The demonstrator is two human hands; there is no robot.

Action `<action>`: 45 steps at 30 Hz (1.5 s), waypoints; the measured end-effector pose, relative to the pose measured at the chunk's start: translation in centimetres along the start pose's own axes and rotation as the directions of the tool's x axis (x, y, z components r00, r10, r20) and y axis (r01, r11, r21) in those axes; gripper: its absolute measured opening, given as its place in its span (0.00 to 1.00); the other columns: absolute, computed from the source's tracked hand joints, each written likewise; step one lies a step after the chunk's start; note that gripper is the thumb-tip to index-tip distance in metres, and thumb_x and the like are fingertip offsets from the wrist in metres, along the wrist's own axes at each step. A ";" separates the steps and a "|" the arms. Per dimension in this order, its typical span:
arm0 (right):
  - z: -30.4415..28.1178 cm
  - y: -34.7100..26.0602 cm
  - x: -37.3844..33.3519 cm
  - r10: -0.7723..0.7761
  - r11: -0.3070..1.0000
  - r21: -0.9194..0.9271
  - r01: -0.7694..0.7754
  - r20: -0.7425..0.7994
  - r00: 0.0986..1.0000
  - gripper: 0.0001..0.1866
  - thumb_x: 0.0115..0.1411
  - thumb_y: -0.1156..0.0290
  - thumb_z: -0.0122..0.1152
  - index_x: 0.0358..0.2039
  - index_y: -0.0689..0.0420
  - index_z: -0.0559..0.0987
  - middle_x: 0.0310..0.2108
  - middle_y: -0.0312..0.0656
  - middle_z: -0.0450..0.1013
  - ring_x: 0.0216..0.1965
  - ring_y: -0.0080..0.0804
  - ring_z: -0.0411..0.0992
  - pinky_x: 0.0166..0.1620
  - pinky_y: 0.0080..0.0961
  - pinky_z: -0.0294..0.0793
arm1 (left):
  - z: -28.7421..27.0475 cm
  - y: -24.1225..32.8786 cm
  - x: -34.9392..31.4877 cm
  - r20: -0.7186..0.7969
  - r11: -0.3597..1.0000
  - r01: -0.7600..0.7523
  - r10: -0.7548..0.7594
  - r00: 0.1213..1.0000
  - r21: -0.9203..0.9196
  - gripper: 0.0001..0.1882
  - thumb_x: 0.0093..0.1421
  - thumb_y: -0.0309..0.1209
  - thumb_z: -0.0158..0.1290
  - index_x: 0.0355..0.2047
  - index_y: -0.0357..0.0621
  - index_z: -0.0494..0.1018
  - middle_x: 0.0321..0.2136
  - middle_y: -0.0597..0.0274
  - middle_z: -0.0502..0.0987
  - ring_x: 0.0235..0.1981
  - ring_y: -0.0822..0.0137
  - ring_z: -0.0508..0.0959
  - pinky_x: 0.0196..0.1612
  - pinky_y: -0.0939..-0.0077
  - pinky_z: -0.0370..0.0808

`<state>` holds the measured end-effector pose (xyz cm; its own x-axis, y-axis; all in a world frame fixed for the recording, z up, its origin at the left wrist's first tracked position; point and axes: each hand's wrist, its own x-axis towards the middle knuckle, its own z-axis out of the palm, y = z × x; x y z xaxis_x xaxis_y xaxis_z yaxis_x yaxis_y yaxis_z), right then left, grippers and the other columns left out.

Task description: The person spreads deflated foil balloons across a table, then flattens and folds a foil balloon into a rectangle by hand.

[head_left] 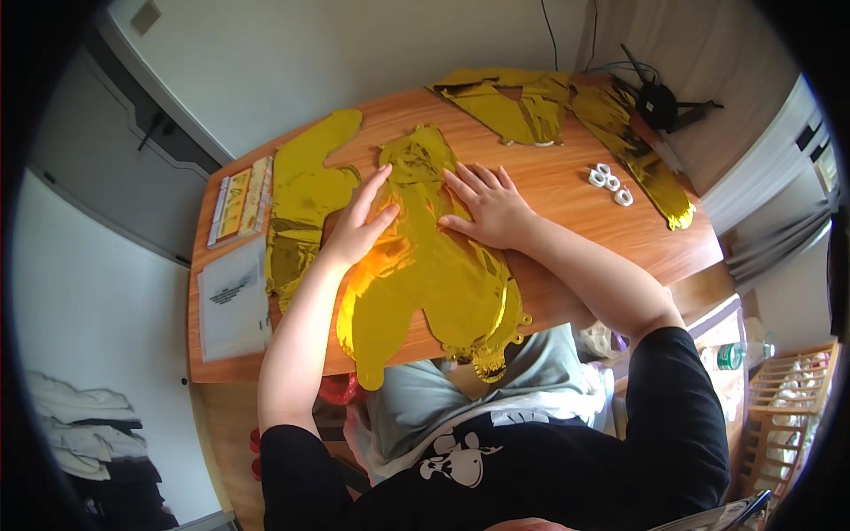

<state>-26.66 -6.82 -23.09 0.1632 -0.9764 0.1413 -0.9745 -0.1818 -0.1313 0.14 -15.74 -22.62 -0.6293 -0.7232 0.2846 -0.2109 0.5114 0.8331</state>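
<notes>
Head view: I see the left hand (354, 232) and right hand (492, 214) open against a flat gold balloon (443, 270), mid-table (558, 177); its lower ends overhang the near edge, so uneven pressing might slide it off.

Glossy metallic foil (456, 274), smooth wood-grain tabletop (551, 181), cloth sleeve (677, 398)

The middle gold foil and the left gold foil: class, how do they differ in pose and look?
The middle foil overhangs the near edge of the table; the left foil lies wholly on it. The middle foil shows an orange patch; the left foil shows none. Both are shiny and creased.
</notes>
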 end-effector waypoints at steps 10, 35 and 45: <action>0.0 0.1 -0.1 -0.017 1.000 -0.010 0.016 -0.014 1.000 0.49 0.67 0.27 0.38 0.77 0.49 0.53 0.76 0.48 0.52 0.77 0.49 0.47 0.75 0.57 0.41 | 2.9 2.1 8.7 0.194 0.665 -0.164 0.029 0.981 0.729 0.22 0.72 0.42 0.49 0.62 0.49 0.74 0.62 0.55 0.73 0.65 0.55 0.70 0.67 0.54 0.64; -0.5 0.2 -0.1 0.003 1.000 -0.003 -0.003 0.063 0.998 0.49 0.68 0.26 0.33 0.78 0.47 0.50 0.78 0.48 0.47 0.78 0.50 0.43 0.76 0.57 0.37 | 6.2 -0.7 14.0 -0.001 0.575 -0.154 0.261 0.965 0.803 0.14 0.61 0.47 0.62 0.42 0.59 0.88 0.55 0.68 0.79 0.61 0.62 0.71 0.60 0.56 0.65; 0.2 0.2 -0.5 -0.020 1.000 0.000 0.020 -0.008 1.000 0.49 0.68 0.26 0.35 0.78 0.47 0.50 0.77 0.50 0.48 0.77 0.51 0.46 0.76 0.59 0.39 | 5.6 -0.2 14.0 0.130 0.551 -0.165 0.104 0.986 0.818 0.19 0.62 0.50 0.61 0.50 0.61 0.85 0.68 0.66 0.69 0.72 0.55 0.59 0.70 0.50 0.55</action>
<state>-26.92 -6.43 -23.34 0.1811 -0.9716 0.1521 -0.9712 -0.2011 -0.1281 -12.80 -23.37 -21.42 -0.7393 -0.6000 0.3056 -0.6241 0.7810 0.0237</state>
